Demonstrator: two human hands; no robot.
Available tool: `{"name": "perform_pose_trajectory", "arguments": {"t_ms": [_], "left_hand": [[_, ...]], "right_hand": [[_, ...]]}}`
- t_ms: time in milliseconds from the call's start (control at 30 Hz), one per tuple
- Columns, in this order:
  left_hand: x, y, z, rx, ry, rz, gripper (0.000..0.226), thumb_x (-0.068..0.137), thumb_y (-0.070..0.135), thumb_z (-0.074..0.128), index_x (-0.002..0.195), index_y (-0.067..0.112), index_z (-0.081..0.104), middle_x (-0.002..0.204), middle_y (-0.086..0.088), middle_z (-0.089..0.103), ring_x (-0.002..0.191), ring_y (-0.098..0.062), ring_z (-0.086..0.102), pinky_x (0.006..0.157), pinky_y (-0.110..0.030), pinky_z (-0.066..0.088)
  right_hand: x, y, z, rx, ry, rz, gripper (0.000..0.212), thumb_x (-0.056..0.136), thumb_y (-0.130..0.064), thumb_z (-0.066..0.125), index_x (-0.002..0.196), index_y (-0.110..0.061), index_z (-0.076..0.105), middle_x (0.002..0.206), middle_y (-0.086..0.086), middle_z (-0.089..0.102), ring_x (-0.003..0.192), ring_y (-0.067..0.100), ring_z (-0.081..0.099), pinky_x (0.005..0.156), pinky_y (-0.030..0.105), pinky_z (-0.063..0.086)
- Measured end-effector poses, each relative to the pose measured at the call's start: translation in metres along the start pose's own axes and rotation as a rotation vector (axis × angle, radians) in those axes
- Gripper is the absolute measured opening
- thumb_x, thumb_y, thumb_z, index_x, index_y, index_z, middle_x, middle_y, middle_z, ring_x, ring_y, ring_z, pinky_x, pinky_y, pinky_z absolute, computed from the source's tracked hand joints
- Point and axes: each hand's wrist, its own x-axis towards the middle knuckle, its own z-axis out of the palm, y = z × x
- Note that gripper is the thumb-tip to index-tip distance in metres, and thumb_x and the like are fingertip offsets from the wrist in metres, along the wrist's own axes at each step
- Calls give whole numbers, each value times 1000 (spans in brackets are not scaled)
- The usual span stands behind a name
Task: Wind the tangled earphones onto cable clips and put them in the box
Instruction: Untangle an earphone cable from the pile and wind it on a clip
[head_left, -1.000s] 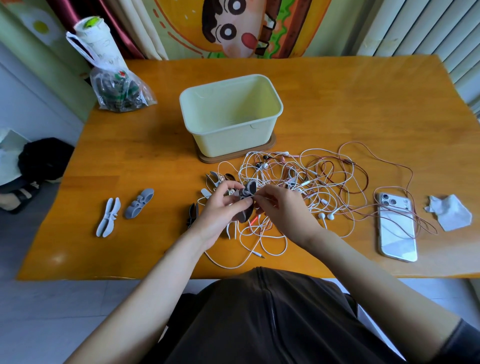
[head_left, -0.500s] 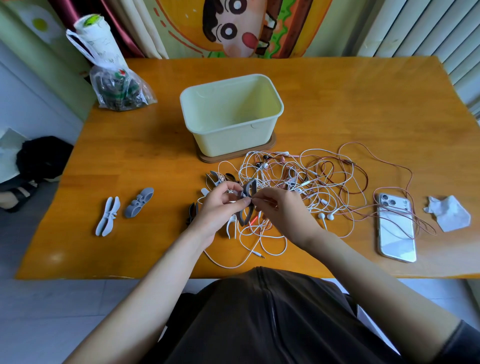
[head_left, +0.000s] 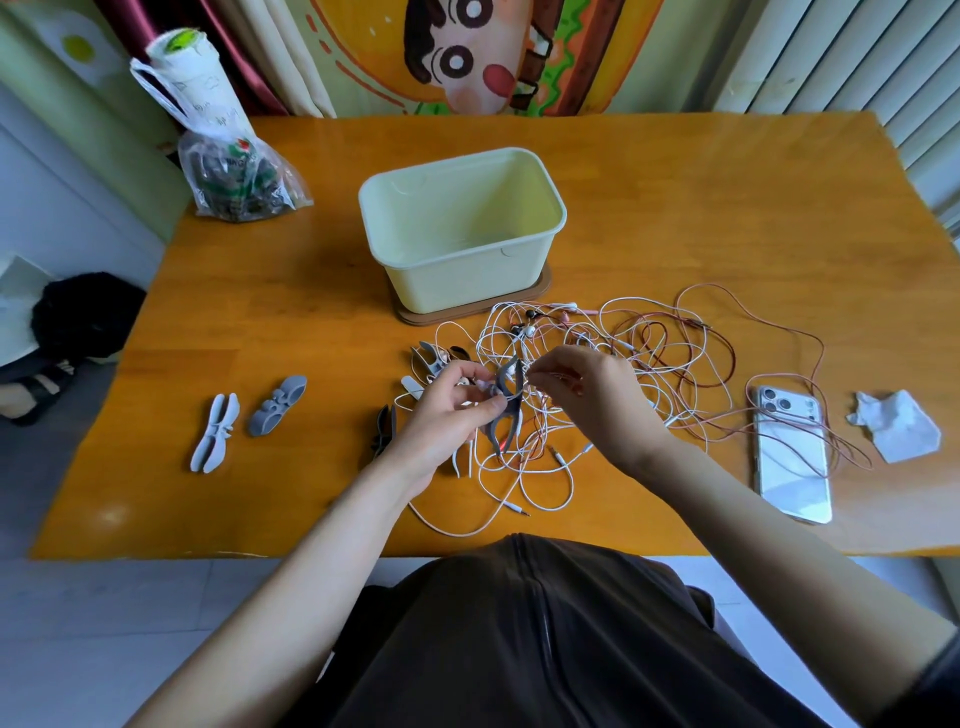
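While the tangle of earphones (head_left: 597, 364) lies unsorted on the wooden table (head_left: 727, 208), just in front of the pale box (head_left: 467, 275), the step in hand is judged to be the start of winding one earphone onto a clip. A grey cable clip (head_left: 506, 410) is held upright by the left hand (head_left: 447, 415), whose fingers are curled round its middle. A white cable (head_left: 525, 371) is pinched between the thumb and forefinger of the right hand (head_left: 587, 405), just beside the clip's upper end. Whether that cable is seated in the clip's notch cannot be told.

Nothing is seen inside the box, so the task is judged to be near its beginning. Two spare clips, a pale clip (head_left: 214, 433) and a second grey clip (head_left: 278, 413), lie well apart to the left. A black clip (head_left: 384, 434) lies beside the left wrist.

For the next move, the pinched cable would need to be hooked into the clip and drawn clear of the white and pink cables it is interlaced with. Loops would probably have to be teased out one at a time, or the whole heap may be dragged along. Pink cable is draped over a phone (head_left: 789, 467) at the right, which could be tugged by a hard pull.
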Motion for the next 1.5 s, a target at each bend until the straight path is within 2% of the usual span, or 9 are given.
{"name": "perform_pose_trajectory", "arguments": {"t_ms": [200,433,567,800,1067,1200,1333,1433,1500], "left_hand": [[-1,4,0,7,-102,-27,26,93,17,58,111,36,55,115,-3,66,107,-18,63,97,-44,46],[0,5,4,-142,-165,-194,27,93,27,58,117,14,59,101,-3,69,95,-19,63,84,-40,50],[0,2,5,-91,-153,-218,34,92,26,60,123,12,55,114,-11,68,109,-30,62,94,-46,48],[-2,0,5,84,-151,-149,27,95,24,56,121,17,54,114,-9,63,105,-25,63,78,-32,53],[-2,2,5,192,-109,-28,21,99,19,49,118,21,56,124,-1,58,110,-18,60,98,-45,49],[-4,4,5,205,-112,-3,27,99,18,47,125,17,54,122,0,61,113,-16,60,101,-50,46],[-6,3,5,181,-162,8,26,99,19,46,124,22,54,122,2,63,115,-15,59,101,-45,46],[-9,8,5,59,-175,29,23,100,16,43,114,29,55,112,7,64,109,-9,60,89,-31,53],[-7,12,4,-30,-149,43,24,100,15,42,113,28,56,109,6,65,105,-10,60,85,-31,55]], "right_hand": [[6,-4,-3,16,-24,-11,10,90,-12,61,96,-9,68,83,-8,60,71,-5,54,68,3,41],[13,0,-4,-29,-40,-34,9,89,-16,63,92,-10,69,87,-1,63,77,10,56,69,15,44],[14,-1,-3,-28,-75,-17,11,90,-17,62,93,-11,70,88,0,63,77,11,58,68,17,46],[15,-1,-5,21,-154,11,11,90,-15,61,92,-7,67,79,0,66,66,4,62,67,16,50],[22,0,-14,65,-157,30,9,84,-20,67,84,-11,68,64,-15,56,53,2,55,55,9,44],[25,4,-17,162,-197,108,13,81,-25,68,79,-12,67,61,-8,59,49,1,54,51,12,44],[25,7,-24,441,-308,335,14,83,-22,65,74,-11,67,58,-2,58,46,-1,51,48,12,43],[19,11,-22,510,-352,419,19,88,-20,61,75,-7,65,59,0,57,48,-1,52,50,12,44],[13,12,-16,516,-367,431,23,89,-21,59,72,-7,62,60,-1,56,49,-1,52,51,12,45]]}}
